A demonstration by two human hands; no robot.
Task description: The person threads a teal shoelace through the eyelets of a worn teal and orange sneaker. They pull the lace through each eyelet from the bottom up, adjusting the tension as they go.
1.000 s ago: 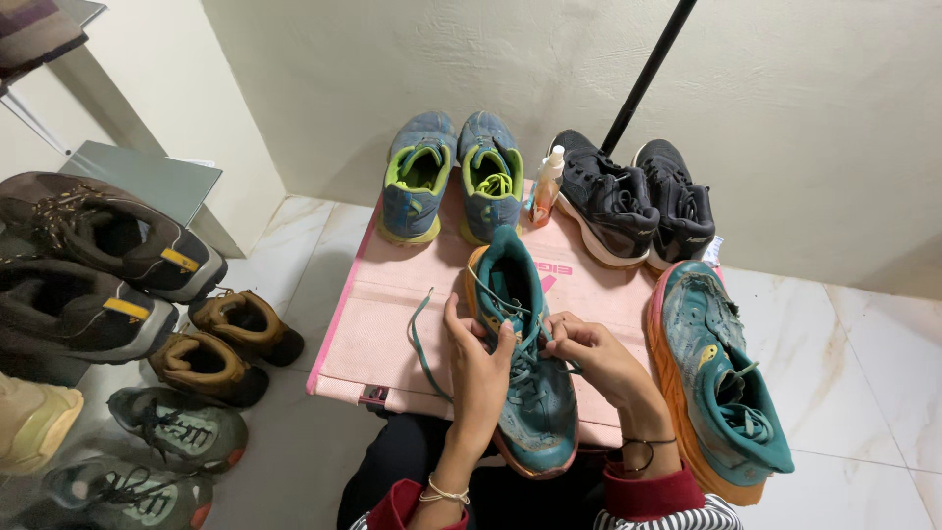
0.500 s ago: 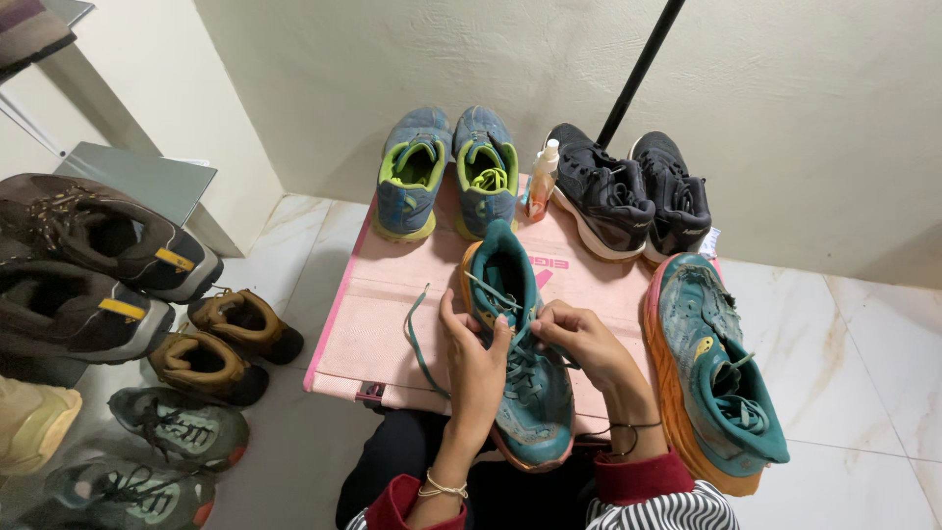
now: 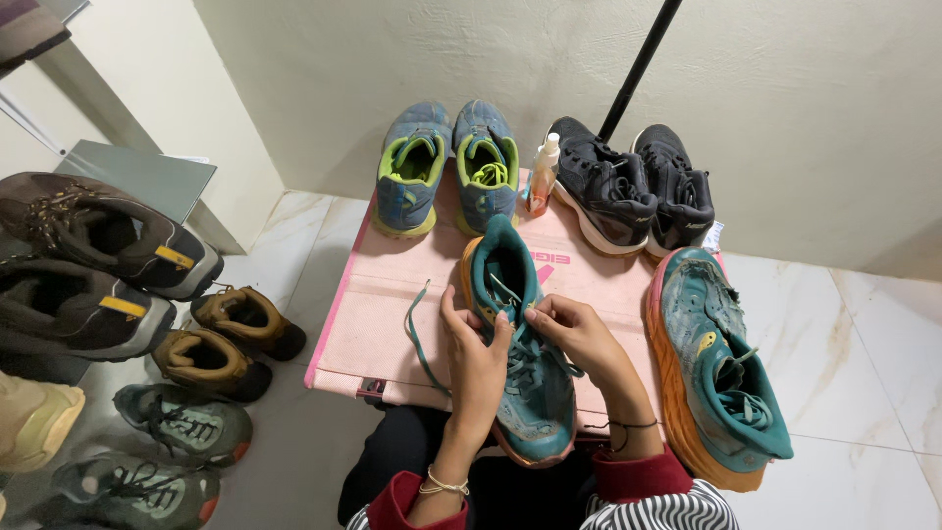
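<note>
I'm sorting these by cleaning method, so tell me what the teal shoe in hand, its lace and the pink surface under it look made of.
Teal shoe: likely woven synthetic mesh, matte and scuffed, on an orange foam-like sole. Lace: flat woven fabric, limp, trailing over the edge by the left hand. Pink surface: looks like stiff matte fabric or board with a crease line; which one is unclear. The right hand pinches the lacing.

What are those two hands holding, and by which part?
Both hands hold the teal shoe at its laces: left hand on the lacing's left side, right hand pinching a lace near the tongue.
</note>
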